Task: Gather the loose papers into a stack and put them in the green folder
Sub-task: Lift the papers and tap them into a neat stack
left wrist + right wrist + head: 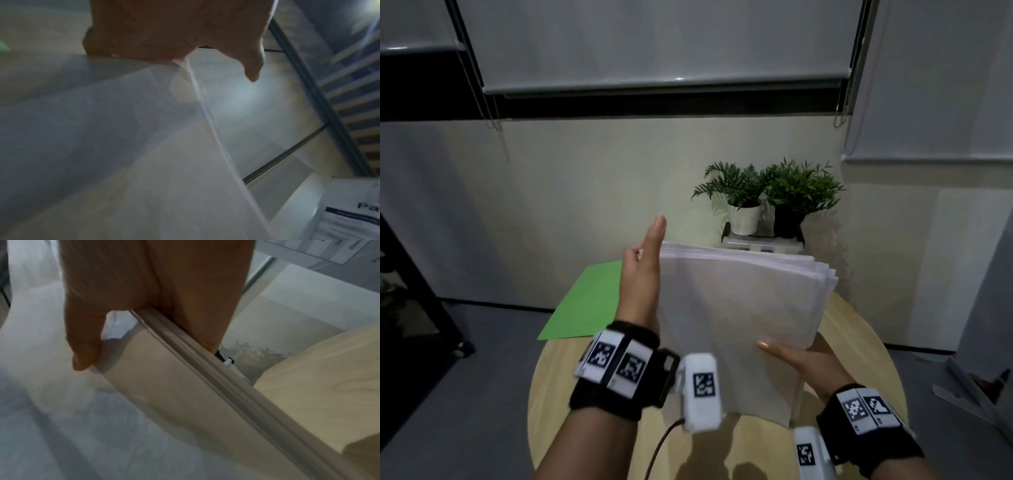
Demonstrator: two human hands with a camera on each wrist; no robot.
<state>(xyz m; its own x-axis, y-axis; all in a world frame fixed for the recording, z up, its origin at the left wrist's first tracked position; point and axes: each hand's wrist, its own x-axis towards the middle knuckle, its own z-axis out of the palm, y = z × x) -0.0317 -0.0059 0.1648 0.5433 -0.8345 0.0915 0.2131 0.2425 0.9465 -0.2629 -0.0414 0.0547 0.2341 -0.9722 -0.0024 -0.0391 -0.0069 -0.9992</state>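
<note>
Two hands, right hand point(799, 359) grip pinching stack point(739, 308)

Two potted plants point(767, 192) on a tray point(762, 241) at the round wooden table's point(859, 342) far edge, roller blinds point(654, 44) behind

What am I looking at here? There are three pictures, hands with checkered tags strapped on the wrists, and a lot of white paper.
No robot here: a person works with bare hands, and the tagged bands carry small cameras. The wide picture comes from a camera on the head; the two close, blurry ones look along each hand from the wrists.

The right hand grips the near right edge of a stack of papers, thumb on top and fingers beneath, holding it above the round wooden table. The left hand, fingers straight, presses flat against the stack's left edge, apparently squaring it.

On the table's far left lies the green folder, closed. At the back stand two potted plants on a small tray.
</note>
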